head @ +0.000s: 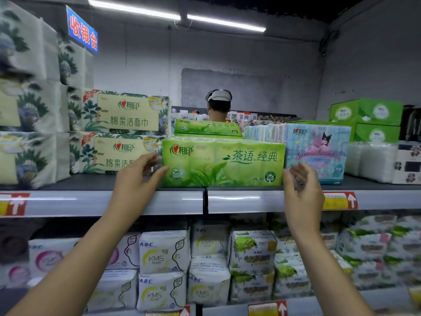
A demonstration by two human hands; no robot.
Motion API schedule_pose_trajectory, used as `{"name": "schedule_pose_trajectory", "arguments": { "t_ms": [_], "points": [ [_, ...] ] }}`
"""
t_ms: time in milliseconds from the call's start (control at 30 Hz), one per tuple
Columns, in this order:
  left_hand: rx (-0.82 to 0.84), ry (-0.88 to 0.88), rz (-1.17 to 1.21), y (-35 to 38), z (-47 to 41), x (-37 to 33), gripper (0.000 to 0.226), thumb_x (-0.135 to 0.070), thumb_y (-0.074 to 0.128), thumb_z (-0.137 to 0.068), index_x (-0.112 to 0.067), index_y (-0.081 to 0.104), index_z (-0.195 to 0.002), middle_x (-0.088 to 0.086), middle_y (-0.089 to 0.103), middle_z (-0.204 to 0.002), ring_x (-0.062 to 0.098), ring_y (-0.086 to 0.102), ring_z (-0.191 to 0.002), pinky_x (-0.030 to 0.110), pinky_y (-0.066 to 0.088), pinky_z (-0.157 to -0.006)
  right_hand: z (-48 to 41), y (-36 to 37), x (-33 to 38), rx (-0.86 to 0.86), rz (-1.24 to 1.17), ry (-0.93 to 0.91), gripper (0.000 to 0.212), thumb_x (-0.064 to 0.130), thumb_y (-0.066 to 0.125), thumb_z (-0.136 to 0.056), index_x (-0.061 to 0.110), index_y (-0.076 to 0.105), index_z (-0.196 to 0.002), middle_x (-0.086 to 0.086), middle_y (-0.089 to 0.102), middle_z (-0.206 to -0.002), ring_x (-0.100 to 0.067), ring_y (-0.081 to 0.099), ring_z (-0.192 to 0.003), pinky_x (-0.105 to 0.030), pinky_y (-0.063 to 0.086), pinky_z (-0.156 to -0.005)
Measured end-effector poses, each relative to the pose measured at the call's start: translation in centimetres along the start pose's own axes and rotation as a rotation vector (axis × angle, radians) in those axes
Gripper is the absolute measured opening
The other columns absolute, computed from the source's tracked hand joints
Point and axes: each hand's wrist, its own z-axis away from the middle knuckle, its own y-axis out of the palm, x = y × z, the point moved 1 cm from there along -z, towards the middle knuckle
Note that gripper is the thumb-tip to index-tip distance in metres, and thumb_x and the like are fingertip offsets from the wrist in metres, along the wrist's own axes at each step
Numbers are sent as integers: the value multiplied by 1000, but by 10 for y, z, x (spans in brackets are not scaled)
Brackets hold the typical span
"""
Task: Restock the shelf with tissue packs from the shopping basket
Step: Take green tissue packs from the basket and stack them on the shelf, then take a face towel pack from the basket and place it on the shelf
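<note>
A green tissue pack (224,164) lies lengthwise at the front edge of the top shelf (177,200). My left hand (134,185) is at the pack's left end, fingers spread, thumb touching its lower left corner. At the right end my right hand (301,190) has its fingers apart, just off the pack's corner. Neither hand grips it. A second green pack (208,128) lies behind it. The shopping basket is out of view.
Cream floral tissue packs (124,133) are stacked left of the green pack; a pale blue cartoon pack (316,149) stands at its right, green boxes (366,119) behind. White packs (164,270) fill the lower shelf. A person (219,106) stands beyond the shelf.
</note>
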Motion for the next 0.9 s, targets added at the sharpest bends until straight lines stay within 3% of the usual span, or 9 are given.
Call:
{"name": "schedule_pose_trajectory", "arguments": {
  "t_ms": [100, 200, 300, 367, 433, 633, 800, 900],
  "points": [
    [-62, -57, 208, -10, 10, -9, 35, -17, 67, -85, -16, 60, -120, -4, 66, -102, -6, 63, -93, 6, 46, -84, 12, -5, 7, -38, -62, 38, 22, 29, 53, -95, 18, 53, -115, 8, 59, -103, 4, 54, -93, 1, 41, -73],
    [-102, -102, 353, -21, 22, -18, 27, -17, 66, -86, -16, 61, -112, -8, 66, -100, -14, 62, -85, 3, 47, -80, 20, -6, 13, -35, -93, 65, 14, 32, 53, -95, 22, 57, -104, 8, 61, -99, -5, 58, -95, -15, 49, -81],
    [-75, -174, 454, -31, 34, -22, 19, -18, 62, -89, -18, 63, -108, -6, 68, -102, -7, 64, -91, 18, 51, -89, 23, -9, 21, -9, -147, 124, 7, 33, 53, -95, 28, 58, -93, 2, 65, -97, -18, 63, -95, -35, 52, -88],
    [-45, -214, 502, -38, 44, -23, 13, -21, 61, -90, -22, 64, -103, -2, 69, -104, 5, 65, -100, 28, 51, -92, 29, -13, 30, 3, -190, 152, 10, 30, 52, -96, 29, 58, -89, 4, 64, -90, -14, 64, -87, -32, 53, -86],
    [-49, -254, 559, -43, 57, -24, 12, -27, 58, -90, -23, 64, -100, -1, 70, -104, 10, 67, -102, 26, 54, -87, 39, -17, 35, 5, -232, 178, 14, 29, 49, -97, 27, 59, -87, 6, 63, -86, -9, 63, -80, -28, 53, -83],
    [-37, -366, 702, -53, 91, -13, 42, -56, 57, -69, -23, 64, -95, -6, 74, -94, 11, 69, -97, 19, 55, -79, 81, -22, 35, 39, -233, 266, 19, 28, 45, -99, 26, 61, -88, 6, 63, -85, -10, 62, -78, -24, 52, -74],
    [7, -482, 707, -67, 115, 9, 48, -59, 60, -62, -23, 65, -95, -8, 74, -94, 12, 69, -97, 23, 57, -79, 118, -17, 30, 104, -192, 388, 19, 25, 46, -99, 23, 63, -90, 5, 63, -85, -10, 63, -76, -25, 55, -75],
    [32, -575, 659, -81, 134, 29, 39, -54, 60, -72, -25, 66, -98, -6, 74, -99, 12, 68, -101, 25, 52, -83, 142, -18, 29, 125, -178, 463, 19, 26, 48, -98, 24, 64, -87, 8, 64, -81, -8, 64, -73, -21, 56, -72]
  ]
}}
